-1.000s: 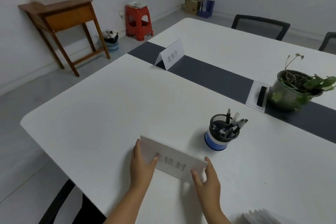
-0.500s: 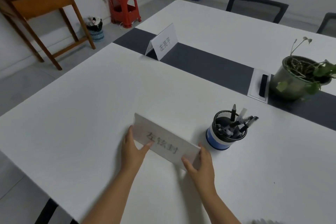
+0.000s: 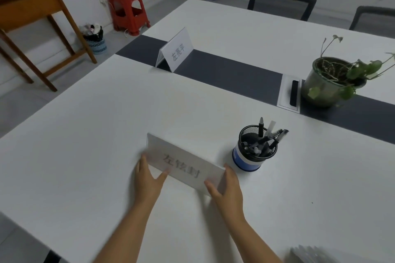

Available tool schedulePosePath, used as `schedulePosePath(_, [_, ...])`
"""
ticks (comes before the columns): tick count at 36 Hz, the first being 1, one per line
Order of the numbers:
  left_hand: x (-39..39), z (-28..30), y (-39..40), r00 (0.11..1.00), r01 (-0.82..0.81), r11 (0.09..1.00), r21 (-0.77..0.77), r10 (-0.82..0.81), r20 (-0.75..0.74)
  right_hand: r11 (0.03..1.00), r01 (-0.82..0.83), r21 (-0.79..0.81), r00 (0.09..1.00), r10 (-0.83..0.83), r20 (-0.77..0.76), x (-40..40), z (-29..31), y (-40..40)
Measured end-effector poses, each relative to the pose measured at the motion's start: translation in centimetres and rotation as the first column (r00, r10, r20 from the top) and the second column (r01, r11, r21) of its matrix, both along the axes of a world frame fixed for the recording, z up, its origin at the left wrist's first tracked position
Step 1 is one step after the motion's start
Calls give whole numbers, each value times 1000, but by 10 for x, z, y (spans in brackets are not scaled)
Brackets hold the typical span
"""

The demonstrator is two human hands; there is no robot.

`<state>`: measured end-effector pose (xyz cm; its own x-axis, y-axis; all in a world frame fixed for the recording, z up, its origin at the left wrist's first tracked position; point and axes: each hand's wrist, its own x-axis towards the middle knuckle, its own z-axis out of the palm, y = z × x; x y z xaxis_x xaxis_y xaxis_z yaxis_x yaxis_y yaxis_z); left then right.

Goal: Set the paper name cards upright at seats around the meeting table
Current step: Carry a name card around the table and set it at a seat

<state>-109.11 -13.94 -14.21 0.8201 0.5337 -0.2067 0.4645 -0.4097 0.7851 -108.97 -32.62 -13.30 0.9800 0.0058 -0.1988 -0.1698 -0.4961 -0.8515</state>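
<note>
A folded white paper name card with dark characters stands tilted on the white meeting table, close in front of me. My left hand grips its left end, thumb on the printed face. My right hand grips its right end the same way. A second name card stands upright like a tent on the dark centre strip, farther back. A stack of more white cards shows at the bottom right edge, blurred.
A mesh pen holder with several pens stands just right of the held card. A potted plant and a cable hatch sit on the strip. Two dark chairs line the far side. Wooden side table, red stool, waste basket at left.
Both hands have slid the card away from me across the table, closer to the pen holder. The view has shifted forward and left with them.
</note>
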Motion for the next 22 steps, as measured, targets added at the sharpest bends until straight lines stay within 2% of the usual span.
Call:
schedulePosePath(9, [-15, 10, -3, 1000, -18, 998, -64, 17, -7, 998, -61, 24, 994, 62, -90, -6, 15, -5])
schedulePosePath(15, [-51, 23, -27, 999, 27, 988, -153, -21, 40, 992, -86, -92, 996, 88, 16, -38, 33, -20])
schedulePosePath(22, [-110, 48, -76, 995, 63, 981, -185, -46, 93, 972, -46, -232, 963, 105, 247, -62, 89, -57])
